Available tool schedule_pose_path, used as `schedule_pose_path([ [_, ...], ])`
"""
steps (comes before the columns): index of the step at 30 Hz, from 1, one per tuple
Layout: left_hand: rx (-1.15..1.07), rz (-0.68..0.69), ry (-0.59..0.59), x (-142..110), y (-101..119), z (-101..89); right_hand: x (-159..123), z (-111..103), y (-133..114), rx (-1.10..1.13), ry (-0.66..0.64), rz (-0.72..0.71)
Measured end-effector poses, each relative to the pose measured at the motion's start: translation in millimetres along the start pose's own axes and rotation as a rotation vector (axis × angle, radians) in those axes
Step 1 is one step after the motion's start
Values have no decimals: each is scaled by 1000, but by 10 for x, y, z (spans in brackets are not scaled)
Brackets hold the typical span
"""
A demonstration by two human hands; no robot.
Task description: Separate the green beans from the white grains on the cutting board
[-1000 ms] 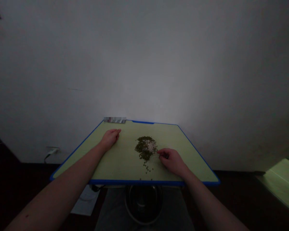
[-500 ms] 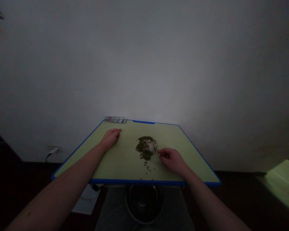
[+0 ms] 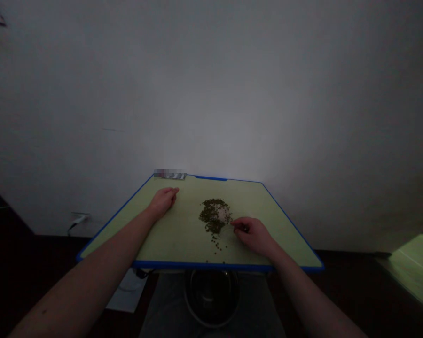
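Observation:
A heap of small dark green beans (image 3: 210, 212) lies on the pale yellow-green tabletop (image 3: 183, 234), with a whitish patch of pale grains (image 3: 222, 214) on its right side. Just right of the heap, my right hand (image 3: 252, 234) rests on the table with thumb and fingers drawn together. A faint clear outline (image 3: 226, 232) reaches from those fingertips toward the beans; what it is I cannot make out. My left hand (image 3: 163, 202) lies at the left of the table, fingers curled in and the index finger pointing forward, apart from the beans.
Several loose beans (image 3: 216, 244) trail toward the table's blue front edge (image 3: 183, 264). Below that edge a round metal bowl (image 3: 211, 298) sits at my lap. A flat blurred item (image 3: 169, 175) lies at the back left corner, against the wall (image 3: 211, 94). A plug (image 3: 78, 219) is in the wall.
Both hands keep nearly the same place and shape on the table. The whole view has shifted slightly, so things appear a little farther right.

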State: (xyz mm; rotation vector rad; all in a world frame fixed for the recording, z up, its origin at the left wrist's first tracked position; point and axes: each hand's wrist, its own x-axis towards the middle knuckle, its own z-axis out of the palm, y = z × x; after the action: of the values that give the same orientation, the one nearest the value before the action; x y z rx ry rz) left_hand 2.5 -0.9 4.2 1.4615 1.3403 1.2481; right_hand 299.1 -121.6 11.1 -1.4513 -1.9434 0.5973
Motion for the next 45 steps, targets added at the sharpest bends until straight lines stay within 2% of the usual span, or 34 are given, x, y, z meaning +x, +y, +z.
schedule_pose_path([
  [7, -4, 4, 2, 31, -32, 2, 37, -41, 38, -58, 51, -3],
  [15, -16, 22, -18, 57, -87, -11, -24, -31, 14, -24, -19, -4],
  [21, -46, 13, -30, 44, -67, -8, 32, -12, 7, -22, 38, -6],
  [28, -11, 20, -19, 8, -17, -8, 4, 6, 4, 6, -19, 19],
  [45, -9, 33, -21, 31, -42, -10, 36, 42, -21, -52, 31, 22],
])
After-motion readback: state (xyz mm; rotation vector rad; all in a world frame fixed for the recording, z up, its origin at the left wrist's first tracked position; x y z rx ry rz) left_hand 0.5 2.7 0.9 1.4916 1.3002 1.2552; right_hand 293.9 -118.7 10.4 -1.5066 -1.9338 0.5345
